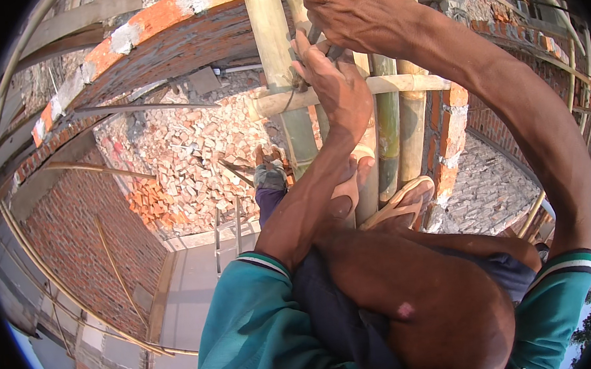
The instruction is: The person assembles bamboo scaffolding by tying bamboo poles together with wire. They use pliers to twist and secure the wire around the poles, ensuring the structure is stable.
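Both of my hands work close together over upright bamboo poles (269, 41). My left hand (340, 91) is raised in front of the poles, its fingers bent around something dark and narrow that I cannot make out. Just above and to the right, my right hand (358, 13) is curled closed, and its fingers hide whatever they grip. Below them a bamboo crosspiece (409, 83) runs across the poles. A thin dark tie shows where it meets the left pole. My foot in a tan sandal (408, 200) rests against the poles.
Far below lies a heap of broken bricks (196, 157), where another person (269, 179) stands. A ladder (226, 235) leans nearby. A curved brick arch (131, 38) spans the upper left. On the right stands a brick pillar edge (452, 130). Long bamboo poles bend along the left rim.
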A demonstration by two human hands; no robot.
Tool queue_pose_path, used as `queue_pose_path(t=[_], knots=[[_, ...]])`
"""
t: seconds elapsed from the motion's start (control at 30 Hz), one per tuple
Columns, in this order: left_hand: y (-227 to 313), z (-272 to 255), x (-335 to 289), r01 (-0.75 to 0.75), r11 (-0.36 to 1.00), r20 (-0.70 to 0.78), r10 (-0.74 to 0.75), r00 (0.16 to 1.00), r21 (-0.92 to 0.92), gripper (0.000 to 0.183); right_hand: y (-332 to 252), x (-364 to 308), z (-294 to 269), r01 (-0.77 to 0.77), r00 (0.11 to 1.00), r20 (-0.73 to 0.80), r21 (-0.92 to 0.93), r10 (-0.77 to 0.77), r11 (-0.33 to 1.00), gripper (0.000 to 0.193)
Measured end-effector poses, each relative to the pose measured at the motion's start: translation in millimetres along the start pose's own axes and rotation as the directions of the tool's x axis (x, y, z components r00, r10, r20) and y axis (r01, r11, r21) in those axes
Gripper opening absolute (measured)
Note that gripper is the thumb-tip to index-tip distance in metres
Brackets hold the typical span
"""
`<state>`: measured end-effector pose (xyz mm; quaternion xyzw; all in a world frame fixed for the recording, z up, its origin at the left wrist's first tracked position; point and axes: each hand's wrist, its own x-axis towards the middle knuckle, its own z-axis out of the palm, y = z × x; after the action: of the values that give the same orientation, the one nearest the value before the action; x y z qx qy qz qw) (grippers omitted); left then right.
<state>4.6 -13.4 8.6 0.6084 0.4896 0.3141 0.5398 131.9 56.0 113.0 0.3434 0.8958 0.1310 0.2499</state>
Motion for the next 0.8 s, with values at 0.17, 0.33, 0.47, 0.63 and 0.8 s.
queue_pose_path(t=[0.17, 0.33, 0.47, 0.63, 0.8], knots=[[0, 2, 2, -0.060, 0.998, -0.004, 0.060, 0.998, 0.011, 0.029, 1, 3, 17, -0.160, 0.987, 0.047, 0.238, 0.153, 0.958, 0.013], [-11, 7, 0, -0.075, 0.993, 0.026, 0.073, 0.997, 0.086, 0.036, -1, -8, 40, -0.296, 0.908, 0.398, 0.397, 0.128, 0.869, 0.034], [-13, 13, 1, -0.193, 0.927, 0.083, 0.175, 0.981, 0.322, 0.044, -20, -35, 48, -0.396, 0.918, 0.235, 0.506, 0.319, 0.766, 0.020], [-10, 16, 16, -0.197, 0.860, 0.102, 0.168, 0.980, 0.471, 0.046, -10, -28, 60, -0.328, 0.941, 0.251, 0.527, 0.225, 0.784, 0.016], [-14, 14, 25, -0.200, 0.868, 0.125, 0.160, 0.979, 0.454, 0.040, -12, -36, 57, -0.315, 0.949, 0.172, 0.563, 0.265, 0.764, 0.012]])
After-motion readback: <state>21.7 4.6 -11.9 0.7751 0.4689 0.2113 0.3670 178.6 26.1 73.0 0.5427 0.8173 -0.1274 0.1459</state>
